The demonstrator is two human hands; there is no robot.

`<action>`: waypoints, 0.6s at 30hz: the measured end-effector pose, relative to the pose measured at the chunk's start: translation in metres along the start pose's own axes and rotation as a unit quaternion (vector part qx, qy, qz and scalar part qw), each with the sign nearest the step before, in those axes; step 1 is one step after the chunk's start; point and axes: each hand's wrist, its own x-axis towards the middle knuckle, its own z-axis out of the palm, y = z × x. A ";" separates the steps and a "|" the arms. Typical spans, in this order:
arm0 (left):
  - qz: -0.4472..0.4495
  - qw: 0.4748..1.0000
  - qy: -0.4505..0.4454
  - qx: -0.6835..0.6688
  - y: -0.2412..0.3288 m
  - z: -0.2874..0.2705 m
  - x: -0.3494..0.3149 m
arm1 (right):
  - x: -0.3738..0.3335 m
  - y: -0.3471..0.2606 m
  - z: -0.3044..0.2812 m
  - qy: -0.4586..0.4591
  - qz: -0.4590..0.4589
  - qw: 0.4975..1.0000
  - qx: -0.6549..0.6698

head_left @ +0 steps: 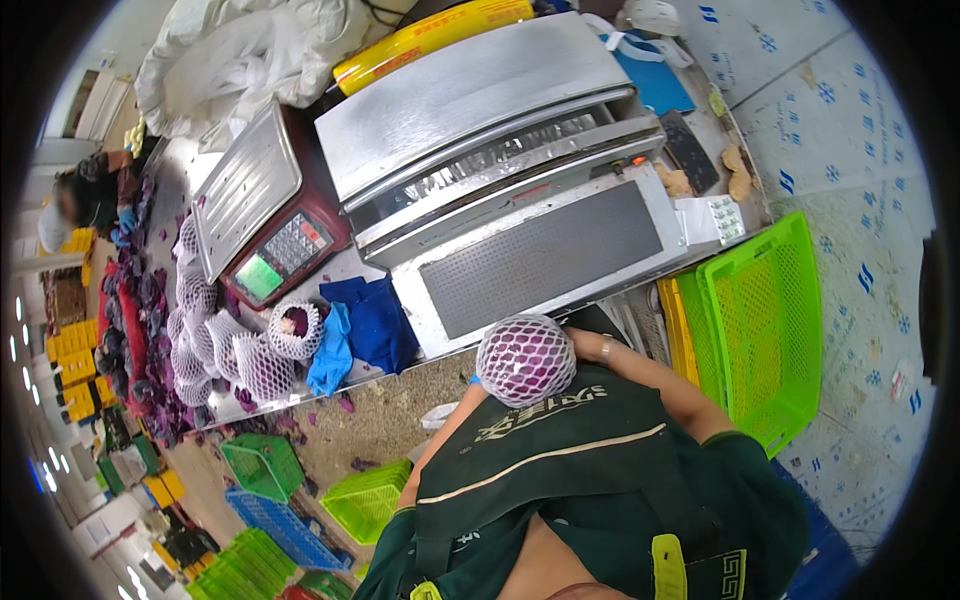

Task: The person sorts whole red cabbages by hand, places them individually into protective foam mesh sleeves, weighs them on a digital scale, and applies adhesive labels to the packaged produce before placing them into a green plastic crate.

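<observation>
Head view: one netted purple cabbage [526, 360], before the dark apron [540, 455] at the front edge of the bench [347, 266], apparently between left hand [478, 389] and right hand [583, 344]; fingers hidden, closure cannot be told. Done: its net is on. Further netted cabbages [266, 368], several, by the left front corner, one net gaping; what remains for these is unclear. Obscured: left hand, almost wholly; purple heap [158, 345] along the left edge, hard to make out.
</observation>
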 end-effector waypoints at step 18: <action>0.095 0.929 -0.007 -0.357 0.366 0.056 0.128 | -0.302 -0.083 -0.054 0.163 -0.365 0.721 0.566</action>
